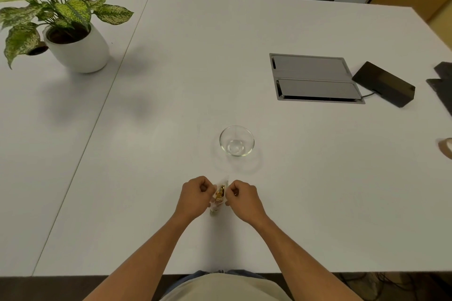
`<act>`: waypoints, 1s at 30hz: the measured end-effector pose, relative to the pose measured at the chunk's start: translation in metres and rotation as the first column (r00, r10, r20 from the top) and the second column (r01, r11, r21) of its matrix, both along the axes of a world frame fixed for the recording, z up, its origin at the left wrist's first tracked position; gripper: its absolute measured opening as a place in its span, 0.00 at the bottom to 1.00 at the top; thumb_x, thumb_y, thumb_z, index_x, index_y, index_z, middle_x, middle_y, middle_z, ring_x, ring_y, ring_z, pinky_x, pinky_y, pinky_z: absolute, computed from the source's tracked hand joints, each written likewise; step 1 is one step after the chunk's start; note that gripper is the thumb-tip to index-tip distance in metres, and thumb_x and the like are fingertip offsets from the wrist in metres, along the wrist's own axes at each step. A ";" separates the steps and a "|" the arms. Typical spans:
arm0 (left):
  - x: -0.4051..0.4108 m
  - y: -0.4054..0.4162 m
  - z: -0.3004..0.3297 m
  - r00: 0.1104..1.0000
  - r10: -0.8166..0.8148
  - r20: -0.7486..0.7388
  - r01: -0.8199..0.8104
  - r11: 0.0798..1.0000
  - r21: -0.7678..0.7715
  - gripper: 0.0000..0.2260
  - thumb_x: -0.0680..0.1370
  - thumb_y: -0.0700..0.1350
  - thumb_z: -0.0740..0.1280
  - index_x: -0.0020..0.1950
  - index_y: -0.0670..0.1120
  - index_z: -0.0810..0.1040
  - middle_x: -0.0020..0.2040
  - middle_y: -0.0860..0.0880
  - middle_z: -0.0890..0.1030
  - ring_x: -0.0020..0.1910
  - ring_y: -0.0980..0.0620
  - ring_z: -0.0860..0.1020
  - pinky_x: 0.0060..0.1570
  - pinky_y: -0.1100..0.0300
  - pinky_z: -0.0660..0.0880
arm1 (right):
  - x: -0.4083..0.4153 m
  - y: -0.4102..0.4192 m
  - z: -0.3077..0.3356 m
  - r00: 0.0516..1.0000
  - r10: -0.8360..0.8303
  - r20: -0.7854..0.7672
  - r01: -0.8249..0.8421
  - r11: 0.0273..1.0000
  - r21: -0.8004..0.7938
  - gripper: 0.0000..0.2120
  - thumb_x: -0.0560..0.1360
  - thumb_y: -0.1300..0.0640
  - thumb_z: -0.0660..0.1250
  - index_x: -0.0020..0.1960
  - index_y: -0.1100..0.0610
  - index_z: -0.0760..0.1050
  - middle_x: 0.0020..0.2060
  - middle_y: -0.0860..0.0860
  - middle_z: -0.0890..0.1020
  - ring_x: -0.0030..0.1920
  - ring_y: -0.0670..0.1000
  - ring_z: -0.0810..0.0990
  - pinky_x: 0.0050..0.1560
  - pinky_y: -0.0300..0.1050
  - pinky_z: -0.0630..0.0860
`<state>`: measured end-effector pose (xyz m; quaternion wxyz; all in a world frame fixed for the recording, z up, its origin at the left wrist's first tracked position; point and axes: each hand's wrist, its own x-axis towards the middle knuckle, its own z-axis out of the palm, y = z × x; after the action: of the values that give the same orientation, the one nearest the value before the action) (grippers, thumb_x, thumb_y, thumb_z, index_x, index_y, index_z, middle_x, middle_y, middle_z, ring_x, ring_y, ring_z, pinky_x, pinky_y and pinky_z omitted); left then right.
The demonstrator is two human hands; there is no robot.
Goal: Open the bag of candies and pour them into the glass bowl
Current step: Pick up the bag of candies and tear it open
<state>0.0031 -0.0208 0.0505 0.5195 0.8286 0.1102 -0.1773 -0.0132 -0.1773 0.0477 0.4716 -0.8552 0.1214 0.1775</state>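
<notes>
1. A person's left hand [195,197] and right hand [243,199], both curled tight, pinch opposite sides of a small clear bag of candies [219,195] held upright between them near the table's [186,85] near edge.
2. The glass bowl [236,140] stands empty just beyond the hands.
3. A potted plant [66,24] sits far left; a grey cable hatch [314,80] and black box [384,83] lie far right.
</notes>
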 end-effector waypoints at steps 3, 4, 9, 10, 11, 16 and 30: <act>0.004 0.002 0.002 0.994 0.067 0.092 -0.076 0.992 0.099 0.08 0.76 0.41 0.68 0.37 0.42 0.76 0.33 0.42 0.82 0.36 0.42 0.83 0.39 0.46 0.82 | 0.002 -0.005 0.000 1.000 0.004 0.008 -0.003 0.999 -0.051 0.07 0.74 0.59 0.65 0.38 0.59 0.76 0.36 0.55 0.83 0.38 0.54 0.82 0.37 0.47 0.78; 0.005 0.004 0.003 0.991 0.050 0.126 -0.069 0.985 0.155 0.08 0.76 0.42 0.68 0.36 0.44 0.75 0.33 0.45 0.82 0.35 0.44 0.82 0.37 0.49 0.80 | 0.002 -0.008 -0.001 1.000 -0.005 0.009 0.005 0.998 -0.056 0.07 0.73 0.59 0.65 0.37 0.58 0.75 0.35 0.54 0.83 0.35 0.52 0.81 0.35 0.45 0.76; 0.008 0.006 0.008 0.969 -0.133 0.209 0.056 0.940 0.338 0.07 0.77 0.45 0.68 0.40 0.45 0.79 0.36 0.48 0.81 0.36 0.49 0.79 0.38 0.55 0.77 | 0.002 -0.019 -0.005 0.998 -0.051 0.025 0.051 0.999 -0.014 0.07 0.72 0.58 0.66 0.36 0.56 0.76 0.35 0.54 0.84 0.32 0.48 0.78 0.32 0.38 0.74; 0.010 0.005 0.009 0.966 -0.157 0.205 0.080 0.937 0.339 0.07 0.77 0.45 0.68 0.41 0.44 0.80 0.37 0.48 0.82 0.36 0.50 0.79 0.38 0.56 0.77 | 0.002 -0.020 -0.005 0.998 -0.067 0.017 0.066 0.997 0.032 0.08 0.73 0.58 0.67 0.35 0.55 0.76 0.35 0.53 0.85 0.34 0.48 0.81 0.34 0.39 0.77; 0.011 0.003 0.011 0.964 -0.175 0.200 0.100 0.937 0.336 0.07 0.77 0.45 0.68 0.42 0.44 0.80 0.38 0.47 0.83 0.37 0.50 0.80 0.38 0.58 0.77 | 0.002 -0.022 -0.007 0.996 -0.089 -0.004 0.089 0.991 0.104 0.09 0.74 0.57 0.67 0.35 0.54 0.77 0.35 0.53 0.85 0.36 0.49 0.83 0.37 0.41 0.80; 0.018 -0.010 0.029 0.954 -0.186 0.236 0.120 0.956 0.268 0.07 0.76 0.46 0.70 0.41 0.45 0.82 0.36 0.48 0.83 0.36 0.52 0.81 0.35 0.62 0.76 | -0.001 -0.032 -0.014 0.910 -0.347 -0.228 0.415 0.752 0.511 0.19 0.75 0.43 0.68 0.44 0.60 0.79 0.41 0.55 0.85 0.45 0.57 0.86 0.42 0.52 0.84; 0.041 -0.029 0.066 0.996 -0.016 0.086 0.037 0.967 -0.251 0.07 0.76 0.43 0.71 0.42 0.41 0.81 0.37 0.41 0.84 0.39 0.49 0.86 0.36 0.53 0.84 | 0.009 -0.044 -0.022 0.780 -0.327 -0.534 0.600 0.150 0.785 0.23 0.73 0.50 0.67 0.63 0.62 0.77 0.47 0.61 0.84 0.39 0.56 0.83 0.33 0.49 0.81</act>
<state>0.0436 -0.0500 0.1165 0.6222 0.7640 0.0538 -0.1622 -0.0045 -0.2217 0.0257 0.8843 -0.3109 0.3100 0.1586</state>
